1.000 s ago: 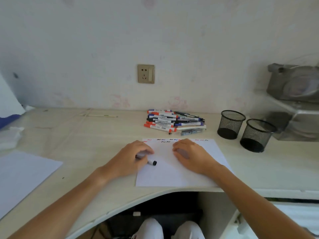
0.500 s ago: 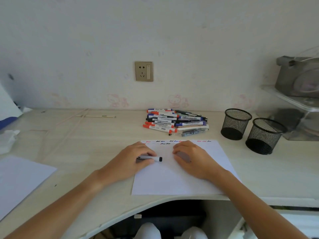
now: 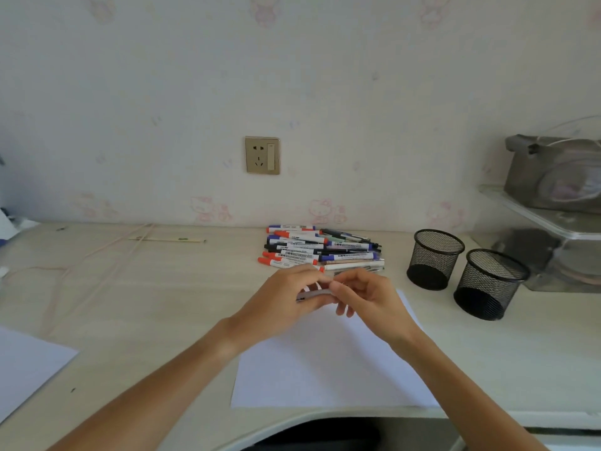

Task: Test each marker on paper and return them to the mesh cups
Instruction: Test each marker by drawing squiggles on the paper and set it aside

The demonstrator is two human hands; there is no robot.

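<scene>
Both hands are raised together just above the far edge of the paper (image 3: 328,362). The left hand (image 3: 286,301) has its fingers curled round a marker (image 3: 313,293), its dark end poking out to the left, and the right hand (image 3: 367,297) pinches the other end between thumb and forefinger. Beyond them a pile of markers (image 3: 320,250) lies on the tabletop (image 3: 146,304) near the wall. Two black mesh cups (image 3: 435,259) stand side by side to the right, well apart from the hands. Another sheet (image 3: 26,366) lies at the near left.
</scene>
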